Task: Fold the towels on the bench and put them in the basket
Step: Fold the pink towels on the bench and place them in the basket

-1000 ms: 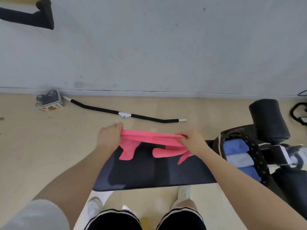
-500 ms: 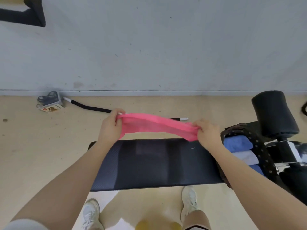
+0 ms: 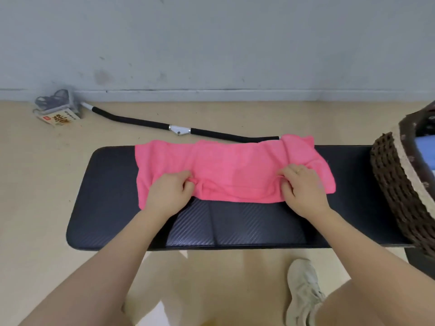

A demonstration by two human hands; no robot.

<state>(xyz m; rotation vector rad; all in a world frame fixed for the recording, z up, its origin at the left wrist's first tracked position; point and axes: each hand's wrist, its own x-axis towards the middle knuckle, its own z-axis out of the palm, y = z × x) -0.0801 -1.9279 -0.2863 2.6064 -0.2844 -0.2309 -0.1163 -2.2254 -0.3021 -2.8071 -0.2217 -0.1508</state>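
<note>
A pink towel (image 3: pixel 231 168) lies spread across the far half of the black padded bench (image 3: pixel 235 224), a little rumpled at its near edge. My left hand (image 3: pixel 170 192) pinches the towel's near edge on the left side. On the right side my right hand (image 3: pixel 303 190) pinches the same edge; it wears a ring. A brown woven basket (image 3: pixel 400 184) stands on the bench's right end, cut off by the frame. Blue cloth (image 3: pixel 426 149) shows inside it.
A black padded bar with a white joint (image 3: pixel 179 129) lies on the beige floor behind the bench. A small box with dark cords (image 3: pixel 58 111) sits by the wall at the left. My white shoe (image 3: pixel 303 290) is on the floor below the bench.
The towel was held stretched in the air above the bench; now it lies flat on the bench and both hands have come nearer, pinching its near edge.
</note>
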